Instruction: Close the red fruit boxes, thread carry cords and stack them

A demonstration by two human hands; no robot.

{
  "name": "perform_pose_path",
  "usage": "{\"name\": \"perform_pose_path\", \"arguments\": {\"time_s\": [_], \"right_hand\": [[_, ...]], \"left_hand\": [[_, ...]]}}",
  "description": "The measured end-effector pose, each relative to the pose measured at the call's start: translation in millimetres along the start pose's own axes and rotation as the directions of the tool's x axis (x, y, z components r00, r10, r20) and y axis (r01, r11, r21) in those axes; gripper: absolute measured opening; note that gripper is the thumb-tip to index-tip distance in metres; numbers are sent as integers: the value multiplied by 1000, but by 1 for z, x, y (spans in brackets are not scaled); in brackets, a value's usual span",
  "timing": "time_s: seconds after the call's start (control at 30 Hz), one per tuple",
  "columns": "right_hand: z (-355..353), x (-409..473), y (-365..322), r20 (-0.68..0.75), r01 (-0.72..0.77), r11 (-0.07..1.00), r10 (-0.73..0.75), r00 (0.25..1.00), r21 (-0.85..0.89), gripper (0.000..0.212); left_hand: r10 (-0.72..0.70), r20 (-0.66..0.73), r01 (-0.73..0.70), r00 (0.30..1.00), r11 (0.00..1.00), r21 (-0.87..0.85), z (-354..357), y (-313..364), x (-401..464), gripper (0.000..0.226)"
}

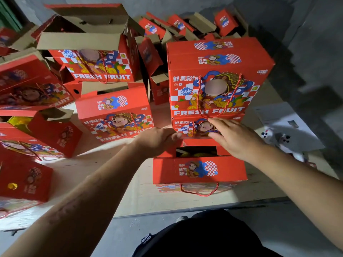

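Both hands worked the near box (199,170) before the stack (219,80) — left hand (157,140) gripping its far flap, right hand (235,136) flat — stiff card, fruit-heavy, best lifted underneath.

near: bare cardboard floor sheet (141,193) open ahead of the half-open box (199,169) | ahead: stacked closed boxes (219,78) wall off reach | left: closed box (115,119), lane between | right: grey floor, probably passable, dim | far: jumbled open boxes (89,43)
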State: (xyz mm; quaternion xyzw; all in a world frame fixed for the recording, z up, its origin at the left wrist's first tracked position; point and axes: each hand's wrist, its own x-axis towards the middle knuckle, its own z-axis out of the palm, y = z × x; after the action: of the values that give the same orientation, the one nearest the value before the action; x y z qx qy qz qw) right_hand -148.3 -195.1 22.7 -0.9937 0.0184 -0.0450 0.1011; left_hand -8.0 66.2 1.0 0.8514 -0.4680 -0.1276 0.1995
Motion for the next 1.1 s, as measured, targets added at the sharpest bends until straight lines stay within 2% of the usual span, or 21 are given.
{"name": "perform_pose_path", "arguments": {"time_s": [0.07,0.1,0.13,0.17,0.23,0.27,0.37,0.47,0.6,0.7,0.77,0.87,0.93,0.97,1.03,1.1], "right_hand": [[12,-24,-19,-223,72,997,-78,972,-35,45],[22,-43,-31,-288,133,990,-142,947,-51,42],[36,-62,-42,-286,186,979,-201,937,-78,45],[49,-80,-51,-220,203,973,-223,950,-107,55],[71,-102,-58,-65,158,972,-171,983,-174,77],[79,-107,-57,-34,130,969,-140,990,-209,82],[83,-102,-56,-50,10,987,-19,999,-163,78],[82,-97,-55,-1,-70,992,71,998,-107,84],[78,-94,-42,-9,-36,999,35,999,-34,93],[80,-102,-31,-140,8,997,-19,990,-73,98],[82,-108,-27,-202,34,994,-54,978,-100,97],[82,-110,-29,-99,24,990,-38,994,-140,94],[78,-109,-30,-76,36,997,-41,996,-65,87],[75,-110,-28,-120,63,998,-60,991,23,77],[66,-112,-23,-304,119,976,-59,951,183,48],[55,-109,-16,-434,97,967,15,901,234,32]], "left_hand": [[-4,-12,5,1000,999,36,7,1,-2,66],[-18,-40,22,999,996,91,12,1,-5,71],[-38,-77,48,996,989,137,16,2,-6,76],[-56,-112,75,992,983,168,20,3,-7,82],[-67,-153,95,986,977,188,22,2,-6,91],[-51,-150,80,987,977,195,22,0,-6,93],[29,-103,3,994,955,298,25,-4,-9,95],[-31,-61,49,998,942,333,20,-1,-4,101],[-123,-4,120,992,965,231,10,3,5,104],[-176,63,156,982,957,243,9,8,4,98],[-213,108,183,971,955,233,10,11,1,98],[-253,238,204,938,956,211,20,19,-3,106],[-256,273,212,927,961,179,31,25,-5,111],[-257,255,219,932,961,170,34,26,-7,113],[-260,212,221,942,956,191,39,25,-9,115],[-243,177,193,954,947,257,45,22,-11,115]]}}
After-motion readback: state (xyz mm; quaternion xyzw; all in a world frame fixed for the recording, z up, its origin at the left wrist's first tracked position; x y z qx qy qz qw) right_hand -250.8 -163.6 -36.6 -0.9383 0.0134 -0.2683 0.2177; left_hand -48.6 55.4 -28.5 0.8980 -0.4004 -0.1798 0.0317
